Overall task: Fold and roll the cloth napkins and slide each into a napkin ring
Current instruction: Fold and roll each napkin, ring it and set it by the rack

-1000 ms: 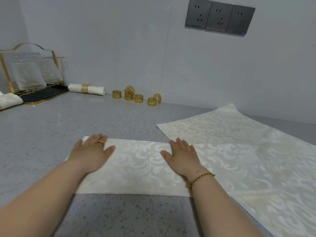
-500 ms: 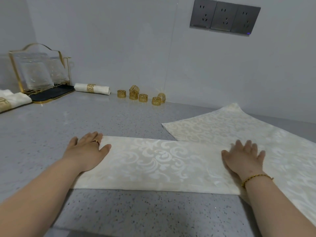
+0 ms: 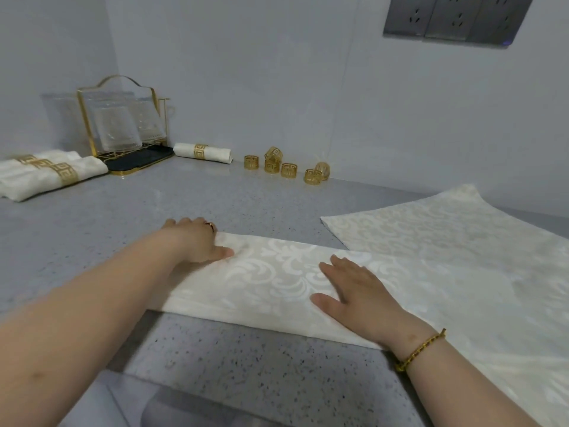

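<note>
A cream damask napkin [image 3: 271, 282], folded into a long strip, lies across the grey counter in front of me. My left hand [image 3: 197, 241] rests on its left end, fingers curled over the far corner. My right hand [image 3: 354, 291] lies flat and spread on the strip's middle. More flat napkin cloth [image 3: 446, 241] is spread under and beyond the strip on the right. Several gold napkin rings [image 3: 288, 169] stand by the back wall. A rolled napkin in a ring [image 3: 201, 151] lies left of them.
Rolled, ringed napkins [image 3: 46, 177] lie at the far left. A gold-framed rack with glass plates [image 3: 123, 127] on a dark tray stands in the corner. Wall sockets [image 3: 452, 16] are mounted upper right. The counter's front edge [image 3: 215, 405] runs just below my arms.
My right hand has slid back left along the strip from its right end to its middle. My left hand has shifted to the strip's far left corner. The view has moved closer.
</note>
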Demonstrator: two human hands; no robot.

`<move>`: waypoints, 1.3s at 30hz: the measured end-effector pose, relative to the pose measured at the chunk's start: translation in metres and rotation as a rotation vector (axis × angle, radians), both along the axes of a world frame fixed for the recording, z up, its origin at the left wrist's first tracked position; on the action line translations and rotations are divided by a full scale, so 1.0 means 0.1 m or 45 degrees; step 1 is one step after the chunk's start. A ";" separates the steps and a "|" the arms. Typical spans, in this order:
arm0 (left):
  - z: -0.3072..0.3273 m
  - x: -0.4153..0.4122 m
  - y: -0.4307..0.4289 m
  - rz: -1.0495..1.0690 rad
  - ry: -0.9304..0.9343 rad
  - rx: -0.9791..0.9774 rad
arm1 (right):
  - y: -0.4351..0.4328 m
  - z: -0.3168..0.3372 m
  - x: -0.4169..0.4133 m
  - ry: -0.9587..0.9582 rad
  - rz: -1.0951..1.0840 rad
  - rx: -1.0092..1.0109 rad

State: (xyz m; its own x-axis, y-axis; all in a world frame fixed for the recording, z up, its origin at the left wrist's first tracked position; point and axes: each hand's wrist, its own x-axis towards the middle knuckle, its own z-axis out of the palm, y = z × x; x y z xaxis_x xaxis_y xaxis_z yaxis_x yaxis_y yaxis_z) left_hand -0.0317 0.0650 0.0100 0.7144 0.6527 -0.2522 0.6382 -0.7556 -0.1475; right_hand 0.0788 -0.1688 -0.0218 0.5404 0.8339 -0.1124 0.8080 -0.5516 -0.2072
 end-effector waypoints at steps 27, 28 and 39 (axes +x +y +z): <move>0.07 -0.76 -0.03 0.381 -0.645 -0.616 | -0.05 0.06 -0.11 0.048 -0.049 0.044; 0.06 -0.78 -0.05 0.381 -0.667 -0.641 | -0.07 0.06 -0.13 0.052 -0.050 0.045; 0.36 -1.08 -0.04 0.634 -1.163 -1.154 | 0.04 0.06 -0.49 0.060 -0.037 0.008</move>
